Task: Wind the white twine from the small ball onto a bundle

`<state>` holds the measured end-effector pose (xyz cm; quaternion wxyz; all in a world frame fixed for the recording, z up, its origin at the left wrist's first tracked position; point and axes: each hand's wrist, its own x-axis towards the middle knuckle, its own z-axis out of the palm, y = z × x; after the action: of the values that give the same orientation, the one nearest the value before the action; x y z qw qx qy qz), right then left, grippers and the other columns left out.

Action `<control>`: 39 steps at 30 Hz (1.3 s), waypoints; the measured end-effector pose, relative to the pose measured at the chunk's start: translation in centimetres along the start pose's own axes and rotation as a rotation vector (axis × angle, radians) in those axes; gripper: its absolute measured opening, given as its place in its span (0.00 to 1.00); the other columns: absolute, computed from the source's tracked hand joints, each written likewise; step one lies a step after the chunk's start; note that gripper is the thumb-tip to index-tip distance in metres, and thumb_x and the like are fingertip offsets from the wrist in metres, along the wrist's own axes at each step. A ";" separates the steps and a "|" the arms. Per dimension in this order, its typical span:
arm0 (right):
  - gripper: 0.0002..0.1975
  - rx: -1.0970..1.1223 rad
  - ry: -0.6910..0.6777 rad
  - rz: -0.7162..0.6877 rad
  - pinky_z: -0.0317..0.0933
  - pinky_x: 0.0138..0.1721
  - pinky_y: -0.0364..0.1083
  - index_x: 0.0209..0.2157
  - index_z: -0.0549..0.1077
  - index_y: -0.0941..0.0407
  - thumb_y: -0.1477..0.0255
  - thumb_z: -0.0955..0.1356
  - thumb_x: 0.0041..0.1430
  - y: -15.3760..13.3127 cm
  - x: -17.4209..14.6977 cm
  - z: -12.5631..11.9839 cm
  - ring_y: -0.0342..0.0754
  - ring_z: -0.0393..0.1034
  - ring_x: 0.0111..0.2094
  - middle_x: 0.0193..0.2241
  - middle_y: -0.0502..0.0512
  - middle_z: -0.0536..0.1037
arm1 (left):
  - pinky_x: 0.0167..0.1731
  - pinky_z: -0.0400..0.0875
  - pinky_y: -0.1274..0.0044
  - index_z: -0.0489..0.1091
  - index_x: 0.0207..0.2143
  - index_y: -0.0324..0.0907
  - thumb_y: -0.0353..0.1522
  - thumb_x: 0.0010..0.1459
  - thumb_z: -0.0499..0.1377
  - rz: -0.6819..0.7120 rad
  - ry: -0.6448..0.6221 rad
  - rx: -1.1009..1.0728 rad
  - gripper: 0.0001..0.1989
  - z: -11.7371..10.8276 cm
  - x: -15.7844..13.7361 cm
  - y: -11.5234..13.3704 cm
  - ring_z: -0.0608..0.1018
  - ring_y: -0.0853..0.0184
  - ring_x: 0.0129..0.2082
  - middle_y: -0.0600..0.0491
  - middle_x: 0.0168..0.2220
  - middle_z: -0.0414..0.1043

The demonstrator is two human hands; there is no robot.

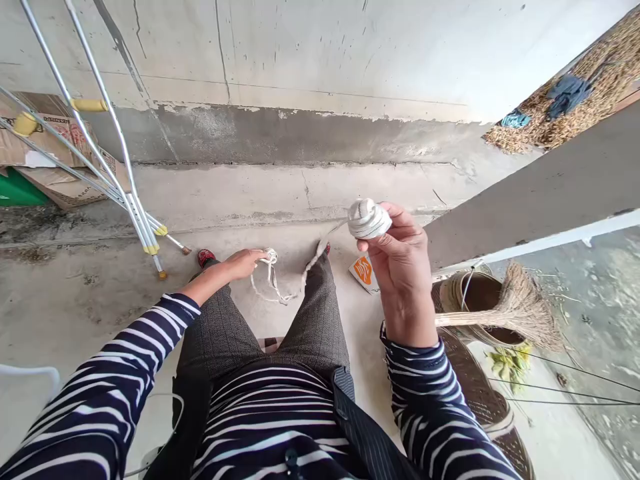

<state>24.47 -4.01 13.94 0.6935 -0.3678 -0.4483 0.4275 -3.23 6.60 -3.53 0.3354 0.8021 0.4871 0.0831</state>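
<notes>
My right hand is raised in front of me, thumb and fingers closed around a small white wound bundle that looks like cloth or yarn with thin dark lines. A pale twisted cord runs from beside the bundle down to the left and hangs in a loop between my knees. Lower and to the left, my left hand pinches a loose knot of white cord, with strands dangling below it. The fingertips of this hand are partly hidden.
Metal crutches lean at the left near cardboard boxes. On the right are a straw broom, woven baskets and a low ledge. An orange and white packet lies on the floor.
</notes>
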 end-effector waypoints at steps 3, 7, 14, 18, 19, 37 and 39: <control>0.13 0.022 -0.008 0.071 0.68 0.22 0.40 0.35 0.80 0.51 0.74 0.79 0.45 1.3 0.3 0.6 0.42 0.70 0.27 0.30 0.48 0.79 | 0.53 0.71 0.72 0.78 0.49 0.42 0.24 0.57 0.55 -0.053 0.018 -0.041 0.20 -0.3 0.8 0.5 0.78 0.57 0.54 0.48 0.56 0.77; 0.14 0.035 -0.028 0.172 0.70 0.24 0.42 0.36 0.80 0.52 0.74 0.79 0.44 3.1 0.5 1.1 0.43 0.71 0.27 0.31 0.49 0.80 | 0.55 0.71 0.70 0.79 0.45 0.40 0.36 0.64 0.54 0.059 0.246 -0.335 0.16 -1.1 0.5 5.4 0.79 0.57 0.51 0.48 0.48 0.81; 0.15 0.044 -0.004 0.292 0.70 0.24 0.43 0.35 0.80 0.54 0.75 0.79 0.41 5.2 0.6 1.4 0.44 0.72 0.28 0.30 0.49 0.80 | 0.52 0.71 0.73 0.78 0.44 0.38 0.40 0.64 0.60 0.278 0.472 -0.677 0.15 -1.8 -1.5 12.6 0.81 0.60 0.47 0.46 0.46 0.81; 0.15 0.039 0.012 0.313 0.70 0.23 0.42 0.34 0.80 0.54 0.74 0.79 0.40 5.6 0.5 1.6 0.44 0.72 0.27 0.30 0.49 0.80 | 0.61 0.64 0.66 0.78 0.42 0.42 0.33 0.62 0.63 0.353 0.655 -0.437 0.07 -1.3 -1.4 12.5 0.79 0.61 0.50 0.48 0.47 0.81; 0.15 0.041 0.014 0.320 0.69 0.23 0.42 0.34 0.80 0.53 0.74 0.79 0.39 5.7 0.5 1.7 0.43 0.71 0.27 0.29 0.49 0.81 | 0.63 0.61 0.64 0.78 0.41 0.43 0.31 0.61 0.64 0.366 0.680 -0.371 0.05 -1.1 -1.4 12.4 0.79 0.61 0.50 0.49 0.46 0.81; 0.13 -0.236 -0.005 0.140 0.71 0.26 0.44 0.37 0.77 0.54 0.68 0.76 0.48 9.0 1.0 1.8 0.43 0.71 0.28 0.32 0.50 0.78 | 0.35 0.70 0.77 0.81 0.34 0.40 0.44 0.62 0.59 0.075 0.318 -0.760 0.18 1.9 -3.7 11.5 0.79 0.63 0.34 0.51 0.29 0.79; 0.11 -0.317 -0.006 0.093 0.72 0.27 0.44 0.38 0.77 0.54 0.69 0.74 0.51 9.7 0.8 1.7 0.42 0.70 0.28 0.32 0.50 0.78 | 0.37 0.71 0.76 0.81 0.35 0.40 0.43 0.62 0.59 0.055 0.280 -0.783 0.17 2.0 -3.9 11.4 0.79 0.62 0.36 0.51 0.29 0.80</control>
<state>20.49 0.49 6.10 0.6051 -0.4917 -0.4946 0.3839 3.98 -1.04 2.76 0.5433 0.6076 0.4378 0.3793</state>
